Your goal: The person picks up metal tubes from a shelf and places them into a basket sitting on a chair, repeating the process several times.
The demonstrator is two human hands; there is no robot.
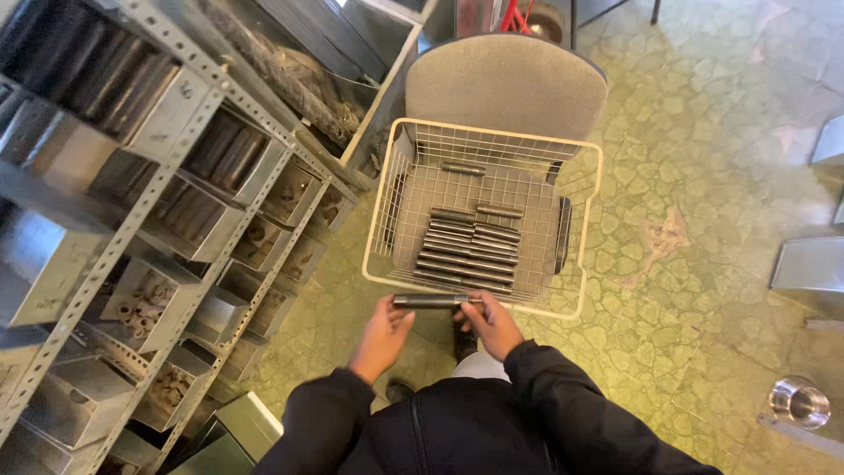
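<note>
A dark metal rod (pixel 428 301) lies level between my two hands, just at the near rim of a white wire basket (pixel 380 195). My left hand (pixel 384 332) grips its left end and my right hand (pixel 489 320) grips its right end. Inside the basket, several similar metal rods (pixel 466 251) lie side by side in two rows, and one more rod (pixel 463 168) lies alone near the far wall. The basket rests on the seat of a grey upholstered chair (pixel 505 84).
A slotted metal shelf rack (pixel 132 220) with grey bins of metal parts fills the left side. The floor (pixel 703 176) is greenish stone-pattern. A round metal cup (pixel 798 402) stands at the lower right, and metal plates (pixel 813 262) lie at the right edge.
</note>
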